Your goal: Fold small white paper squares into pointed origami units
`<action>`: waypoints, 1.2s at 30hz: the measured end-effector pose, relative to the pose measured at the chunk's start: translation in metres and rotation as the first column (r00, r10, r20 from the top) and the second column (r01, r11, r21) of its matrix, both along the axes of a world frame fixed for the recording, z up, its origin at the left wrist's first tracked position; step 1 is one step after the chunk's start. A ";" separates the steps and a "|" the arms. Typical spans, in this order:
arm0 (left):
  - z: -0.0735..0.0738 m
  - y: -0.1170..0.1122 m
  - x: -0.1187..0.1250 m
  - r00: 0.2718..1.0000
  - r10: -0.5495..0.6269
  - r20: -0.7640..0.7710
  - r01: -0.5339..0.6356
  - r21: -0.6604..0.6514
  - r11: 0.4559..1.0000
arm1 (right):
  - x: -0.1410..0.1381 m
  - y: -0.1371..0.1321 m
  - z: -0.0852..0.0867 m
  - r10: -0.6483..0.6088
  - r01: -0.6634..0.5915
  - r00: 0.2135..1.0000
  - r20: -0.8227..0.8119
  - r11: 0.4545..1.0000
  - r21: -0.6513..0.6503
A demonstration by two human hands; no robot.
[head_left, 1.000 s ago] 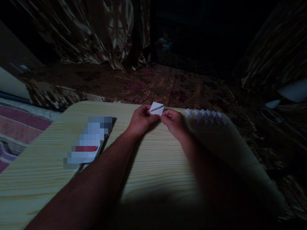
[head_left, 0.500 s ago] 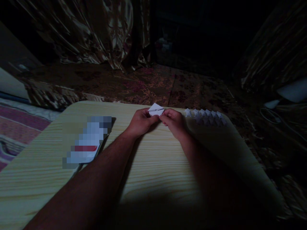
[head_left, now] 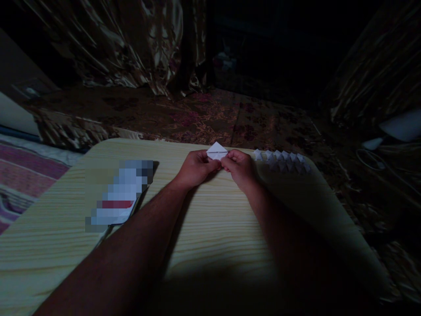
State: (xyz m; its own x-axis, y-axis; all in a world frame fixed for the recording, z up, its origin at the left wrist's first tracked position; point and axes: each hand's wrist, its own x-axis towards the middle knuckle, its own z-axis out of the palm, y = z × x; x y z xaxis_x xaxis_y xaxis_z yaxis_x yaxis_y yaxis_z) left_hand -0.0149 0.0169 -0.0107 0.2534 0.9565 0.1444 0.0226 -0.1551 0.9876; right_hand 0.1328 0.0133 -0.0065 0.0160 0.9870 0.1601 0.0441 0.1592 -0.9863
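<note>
A small white folded paper (head_left: 217, 149), diamond-shaped with a crease line across its middle, is held up near the far edge of the wooden table (head_left: 217, 237). My left hand (head_left: 196, 168) grips its left and lower side, thumb pressed on the front. On the lower right corner my right hand (head_left: 239, 166) pinches the paper with thumb and forefinger. The fingers behind the paper are hidden. To the right of my right hand stand several small white folded paper pieces (head_left: 284, 156) in two rows.
A phone-like device (head_left: 123, 193) with a pixelated screen lies on the table's left, a cable running from it. A striped cloth (head_left: 29, 175) is beyond the left edge. Patterned curtains (head_left: 158, 44) hang behind, and a white lamp-like object (head_left: 401, 127) with a cord is at right.
The folded paper has shifted slightly right and turned, so its crease line now lies nearly level. Both hands keep hold of it.
</note>
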 end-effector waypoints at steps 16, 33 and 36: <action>0.002 -0.003 0.000 0.996 -0.081 0.038 0.080 0.021 0.997 | -0.002 0.001 -0.002 -0.003 0.006 0.997 0.072 0.999 -0.033; 0.003 -0.002 0.000 0.986 -0.150 0.075 0.148 0.034 0.988 | -0.004 0.000 0.001 0.033 -0.032 0.999 0.029 0.999 -0.033; 0.004 -0.004 0.001 0.985 -0.146 0.089 0.144 0.029 0.989 | -0.005 0.000 0.001 0.044 -0.043 0.999 0.027 0.999 -0.020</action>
